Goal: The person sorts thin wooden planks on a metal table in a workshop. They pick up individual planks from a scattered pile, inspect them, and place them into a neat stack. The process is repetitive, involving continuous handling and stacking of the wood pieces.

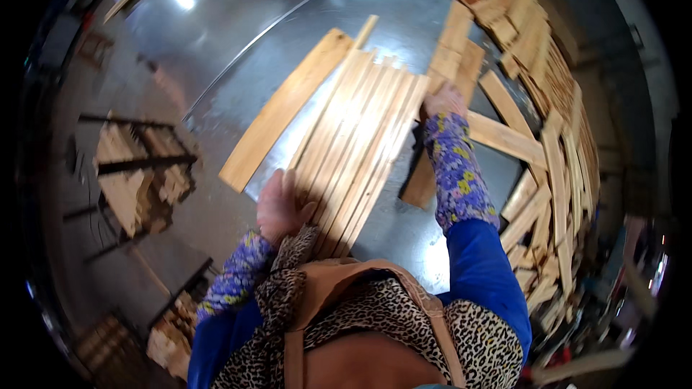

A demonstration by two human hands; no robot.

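Observation:
A row of narrow, pale wooden strips (pixel 360 122) lies side by side on a metal table. My left hand (pixel 279 209) rests against the near left edge of this row, thumb spread away from the other fingers. Beyond the far right corner of the strips, my right hand (pixel 443 101) is closed on the near end of a wooden board (pixel 451 39); its fingertips are partly hidden. Another board (pixel 419 181) shows beneath my right forearm. Left of the row lies a wide, slightly curved board (pixel 285 112), apart from my left hand.
The shiny metal tabletop (pixel 249 75) has a raised seam at its left. Loose boards (pixel 508 140) and a heap of wood pieces (pixel 530 29) crowd the right side. Down at the left, stacked wood (pixel 126 173) sits in a dark metal frame (pixel 144 164).

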